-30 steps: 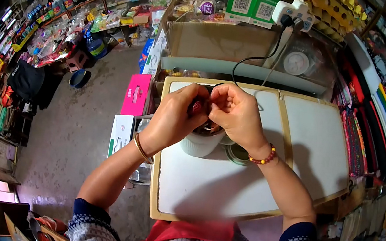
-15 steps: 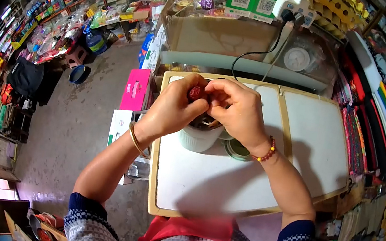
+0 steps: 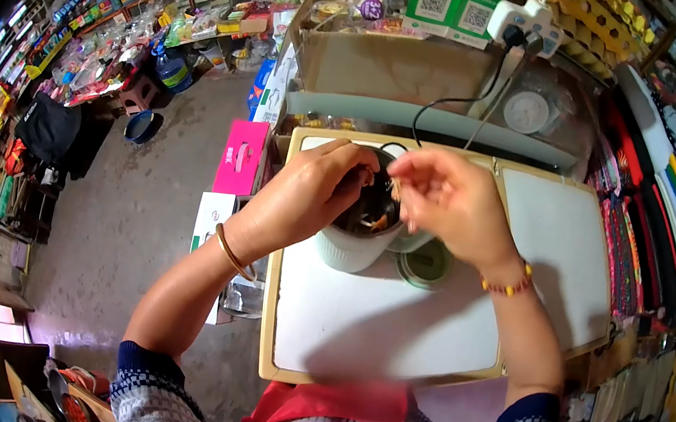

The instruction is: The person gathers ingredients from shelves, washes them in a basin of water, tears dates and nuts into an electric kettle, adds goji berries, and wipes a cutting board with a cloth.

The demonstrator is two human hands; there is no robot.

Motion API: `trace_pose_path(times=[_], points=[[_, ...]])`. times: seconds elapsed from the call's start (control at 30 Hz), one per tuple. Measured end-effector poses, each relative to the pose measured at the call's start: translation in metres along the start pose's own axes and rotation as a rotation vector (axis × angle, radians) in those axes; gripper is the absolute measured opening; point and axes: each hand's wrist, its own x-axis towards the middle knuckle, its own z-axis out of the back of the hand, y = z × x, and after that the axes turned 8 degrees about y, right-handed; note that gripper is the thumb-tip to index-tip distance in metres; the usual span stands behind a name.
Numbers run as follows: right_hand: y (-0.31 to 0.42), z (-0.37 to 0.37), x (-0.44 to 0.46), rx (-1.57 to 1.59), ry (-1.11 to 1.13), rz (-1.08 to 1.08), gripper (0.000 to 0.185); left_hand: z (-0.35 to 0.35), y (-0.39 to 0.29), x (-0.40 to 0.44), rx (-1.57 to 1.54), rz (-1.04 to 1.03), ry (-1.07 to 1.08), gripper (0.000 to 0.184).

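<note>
A white ribbed pot (image 3: 349,251) stands on the white tabletop with a wooden edge (image 3: 390,331); dark and brownish pieces (image 3: 374,212) show inside it. Over the pot's left rim is my left hand (image 3: 310,194), fingers curled and closed; what they hold, if anything, is hidden. My right hand (image 3: 455,206) hovers above the pot's right side, blurred by motion, its fingertips close to a small pale brown piece (image 3: 395,189). Just right of the pot a round greenish lid or jar (image 3: 424,262) lies on the tabletop.
Behind the tabletop stands a display case (image 3: 392,72) with a green QR-code sign (image 3: 448,9) and a white power strip (image 3: 525,26) on top. A pink box (image 3: 240,157) is at the table's left. Folded fabrics (image 3: 669,188) hang at the right.
My right hand has moved right, away from my left hand, and its fingers have loosened. The dark red wrinkled fruit seen earlier at my left fingers is out of sight. The pot's opening shows more.
</note>
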Motion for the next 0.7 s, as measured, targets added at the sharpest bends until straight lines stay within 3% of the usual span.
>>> trace_pose_path(times=[0.1, 0.2, 0.23, 0.27, 0.3, 0.33, 0.4, 0.43, 0.5, 0.57, 0.6, 0.63, 0.7], points=[[0.028, -0.025, -0.036, 0.362, 0.082, 0.222, 0.017, 0.000, 0.008, 0.002, 0.048, 0.094, -0.023, 0.021], [0.083, -0.032, -0.056, -0.171, 0.823, 0.120, 0.005, 0.002, 0.006, 0.005, -0.073, 0.230, 0.005, 0.024], [0.087, -0.036, -0.061, -0.101, 0.829, 0.229, 0.005, 0.003, 0.007, 0.006, -0.154, 0.267, 0.005, 0.024], [0.086, -0.043, -0.066, 0.133, 0.680, 0.428, 0.005, 0.006, 0.009, 0.006, -0.154, 0.254, -0.001, 0.024], [0.086, -0.050, -0.067, 0.275, 0.537, 0.614, 0.007, 0.009, 0.012, 0.006, -0.456, 0.335, 0.074, 0.027], [0.083, -0.056, -0.066, 0.302, 0.421, 0.766, 0.008, 0.011, 0.013, 0.005, -0.759, 0.416, 0.156, 0.030], [0.073, -0.063, -0.064, 0.245, 0.334, 0.975, 0.008, 0.010, 0.012, 0.005, -0.944, 0.400, 0.137, 0.026], [0.072, -0.063, -0.067, 0.376, 0.357, 0.905, 0.009, 0.010, 0.011, 0.004, -1.131, 0.396, 0.122, 0.024], [0.068, -0.060, -0.067, 0.517, 0.371, 0.825, 0.011, 0.011, 0.008, 0.002, -1.170, 0.386, 0.133, 0.022], [0.058, -0.037, -0.044, -0.094, 0.113, 0.528, 0.013, 0.010, 0.009, 0.001, -0.956, 0.333, 0.161, 0.018], [0.051, -0.026, -0.027, -0.390, -0.021, 0.367, 0.018, 0.009, 0.005, 0.001, -0.843, 0.403, 0.122, 0.015], [0.031, -0.013, 0.000, -0.576, -0.102, 0.475, 0.012, 0.010, 0.007, 0.003, -0.655, 0.336, 0.137, 0.016], [0.009, -0.008, 0.019, -0.588, -0.162, 0.329, 0.018, 0.007, 0.011, 0.005, -0.304, 0.241, 0.108, 0.017]])
